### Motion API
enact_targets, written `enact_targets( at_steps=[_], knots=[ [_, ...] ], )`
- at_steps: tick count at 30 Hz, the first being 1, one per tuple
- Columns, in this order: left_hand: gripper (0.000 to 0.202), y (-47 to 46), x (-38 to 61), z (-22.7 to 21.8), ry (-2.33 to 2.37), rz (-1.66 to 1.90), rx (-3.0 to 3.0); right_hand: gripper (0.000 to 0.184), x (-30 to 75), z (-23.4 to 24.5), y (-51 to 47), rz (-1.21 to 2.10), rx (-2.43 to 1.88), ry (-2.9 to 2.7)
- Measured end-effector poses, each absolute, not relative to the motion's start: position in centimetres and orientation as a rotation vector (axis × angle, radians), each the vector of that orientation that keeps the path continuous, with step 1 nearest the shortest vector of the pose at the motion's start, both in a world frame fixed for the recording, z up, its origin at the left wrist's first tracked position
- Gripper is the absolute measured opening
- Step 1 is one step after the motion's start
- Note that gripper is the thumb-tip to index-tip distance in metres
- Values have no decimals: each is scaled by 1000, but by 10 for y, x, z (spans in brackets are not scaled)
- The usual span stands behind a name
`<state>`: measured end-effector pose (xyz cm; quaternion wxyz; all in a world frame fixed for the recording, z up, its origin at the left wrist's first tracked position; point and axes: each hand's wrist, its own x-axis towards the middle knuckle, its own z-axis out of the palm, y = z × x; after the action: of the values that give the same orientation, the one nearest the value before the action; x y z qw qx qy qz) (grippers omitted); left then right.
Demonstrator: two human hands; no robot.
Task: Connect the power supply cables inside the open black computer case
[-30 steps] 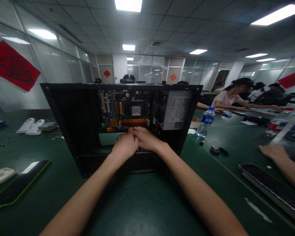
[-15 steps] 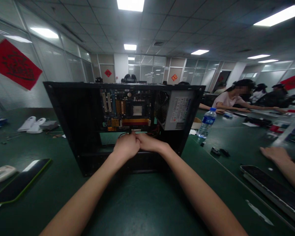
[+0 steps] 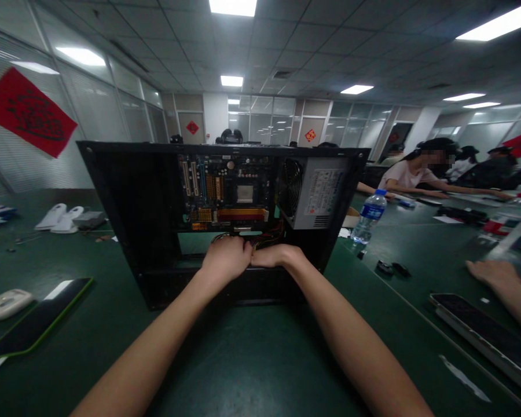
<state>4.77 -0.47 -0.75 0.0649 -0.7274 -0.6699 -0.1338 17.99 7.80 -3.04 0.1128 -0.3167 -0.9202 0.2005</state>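
An open black computer case [image 3: 125, 220] stands on the green table, its inside facing me. A motherboard [image 3: 226, 194] is mounted at the back and a grey power supply [image 3: 315, 194] with a fan sits at the right. My left hand [image 3: 226, 259] and my right hand [image 3: 276, 255] are both inside the case below the motherboard, fingers curled and touching each other. They close around a bundle of coloured wires [image 3: 267, 238] that runs from the power supply side. What exactly the fingers pinch is hidden.
A water bottle [image 3: 367, 217] stands right of the case. A black panel [image 3: 481, 336] lies at the right with another person's hand [image 3: 488, 272] by it. A green-edged dark panel [image 3: 35, 318] and a white device [image 3: 4, 304] lie left. People sit at the far right.
Both hands have dropped a little from the motherboard's lower edge, and the right hand has shifted right. Coloured wires now show between and above the hands.
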Motion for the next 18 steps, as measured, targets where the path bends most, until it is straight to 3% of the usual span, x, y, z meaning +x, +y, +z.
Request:
enact_targets(
  at_steps=[5, 10, 18],
  knots=[
    [43, -4, 46, -7, -1984, -450, -2254, 21, 180, -25, 72, 681, -1011, -2835],
    [40, 1, 43, -7, -1937, -610, -2286, 21, 176, -19, 69, 527, -1041, -2640],
    [32, 0, 21, 32, -1730, -1555, -2378, 48, 176, 9, 53, 658, -879, -2108]
  ],
)
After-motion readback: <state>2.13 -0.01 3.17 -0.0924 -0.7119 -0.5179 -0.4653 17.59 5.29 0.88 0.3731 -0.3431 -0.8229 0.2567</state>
